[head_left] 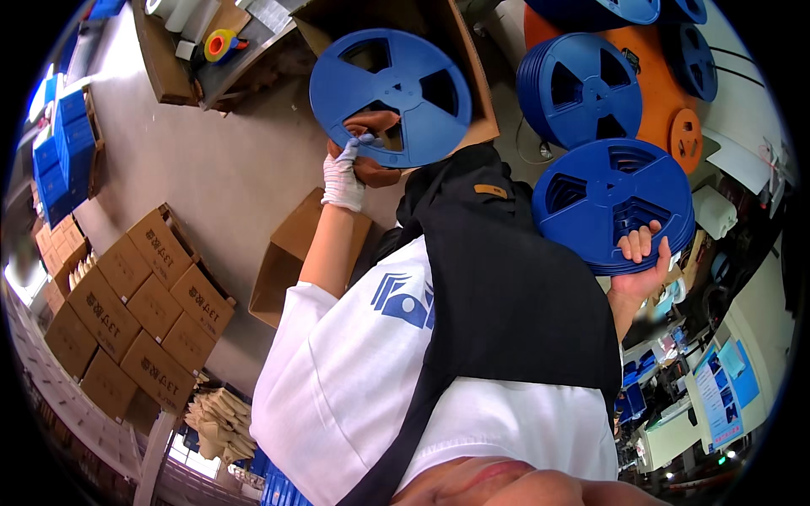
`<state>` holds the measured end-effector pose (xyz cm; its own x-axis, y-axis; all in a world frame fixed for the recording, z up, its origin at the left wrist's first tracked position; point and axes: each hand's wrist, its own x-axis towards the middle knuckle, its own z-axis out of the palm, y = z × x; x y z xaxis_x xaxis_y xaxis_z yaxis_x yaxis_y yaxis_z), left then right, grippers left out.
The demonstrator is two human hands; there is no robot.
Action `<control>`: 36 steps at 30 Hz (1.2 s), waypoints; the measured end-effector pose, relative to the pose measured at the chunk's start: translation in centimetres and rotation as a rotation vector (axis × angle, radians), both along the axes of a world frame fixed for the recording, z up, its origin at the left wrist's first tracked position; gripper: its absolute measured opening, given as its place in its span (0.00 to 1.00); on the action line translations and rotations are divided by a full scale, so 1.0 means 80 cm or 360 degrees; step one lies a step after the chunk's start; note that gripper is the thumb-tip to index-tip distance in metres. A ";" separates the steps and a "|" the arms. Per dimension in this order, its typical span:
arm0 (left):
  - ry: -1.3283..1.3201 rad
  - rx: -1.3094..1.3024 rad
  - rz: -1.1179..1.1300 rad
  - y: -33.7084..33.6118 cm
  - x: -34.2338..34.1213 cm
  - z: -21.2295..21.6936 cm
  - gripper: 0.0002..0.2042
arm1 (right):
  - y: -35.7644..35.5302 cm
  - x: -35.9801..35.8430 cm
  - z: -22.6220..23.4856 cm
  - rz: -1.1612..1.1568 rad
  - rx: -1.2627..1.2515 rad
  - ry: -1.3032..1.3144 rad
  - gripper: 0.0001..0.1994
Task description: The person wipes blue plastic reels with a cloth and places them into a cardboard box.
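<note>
My left hand (346,179), in a white striped glove with bluish fingertips, is closed on the lower left rim of a blue plastic reel (413,101). A brown cloth (378,173) is bunched at that grip, and part of it shows through the reel's opening. The reel is held up in front of an open cardboard box (483,118). My bare right hand (645,260) grips the lower right edge of a stack of blue reels (582,190), fingers through an opening in the front reel and thumb at the rim.
More blue reels (582,88) stand stacked at an orange surface (654,110), with a small orange reel (685,142). An open carton (291,244) sits near my left arm. Stacked cartons (152,304) stand at left; a bench (224,80) holds a yellow tape roll (221,45).
</note>
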<state>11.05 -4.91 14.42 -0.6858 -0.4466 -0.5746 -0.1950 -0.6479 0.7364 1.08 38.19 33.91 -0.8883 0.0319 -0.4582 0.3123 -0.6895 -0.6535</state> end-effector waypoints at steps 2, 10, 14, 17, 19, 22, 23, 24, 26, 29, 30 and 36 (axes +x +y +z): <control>-0.0151 -0.0211 -0.0014 0.002 -0.009 0.002 0.12 | 0.001 0.003 -0.001 -0.0011 0.0025 0.0018 0.13; -0.1000 -0.1030 -0.0231 0.024 -0.061 -0.055 0.11 | -0.004 0.017 -0.003 -0.0072 0.0087 0.0045 0.13; -0.1077 -0.1182 -0.0112 0.016 -0.072 -0.163 0.11 | -0.004 0.022 -0.003 -0.0030 -0.0013 0.0082 0.14; -0.1000 -0.0415 0.0116 0.025 -0.094 -0.148 0.12 | -0.015 0.022 0.000 -0.0077 -0.0020 0.0062 0.14; -0.0989 -0.0037 0.0188 0.020 -0.108 -0.140 0.17 | -0.016 0.028 0.001 0.0021 -0.0077 0.0246 0.15; -0.0627 -0.0228 -0.0155 0.002 -0.112 -0.137 0.20 | -0.010 0.038 0.001 0.0083 -0.0228 0.0433 0.13; -0.0676 -0.0340 -0.0180 -0.003 -0.115 -0.142 0.18 | -0.008 0.039 -0.002 0.0106 -0.0301 0.0517 0.13; -0.0725 -0.0452 -0.0197 -0.007 -0.116 -0.148 0.17 | -0.005 0.039 -0.005 0.0135 -0.0375 0.0601 0.12; -0.0713 -0.1107 -0.0721 -0.003 -0.134 -0.127 0.19 | -0.007 0.045 -0.012 0.0034 -0.0504 0.0688 0.12; -0.0393 -0.0778 -0.0680 0.008 -0.167 -0.098 0.36 | -0.019 0.046 -0.026 0.0026 -0.0809 0.0847 0.14; -0.0262 -0.0646 -0.0715 0.027 -0.172 -0.078 0.39 | -0.022 0.048 -0.034 0.0010 -0.0885 0.0883 0.13; 0.1223 -0.2655 -0.1286 0.142 -0.232 0.096 0.33 | -0.058 0.055 -0.063 0.0165 -0.1164 0.0879 0.14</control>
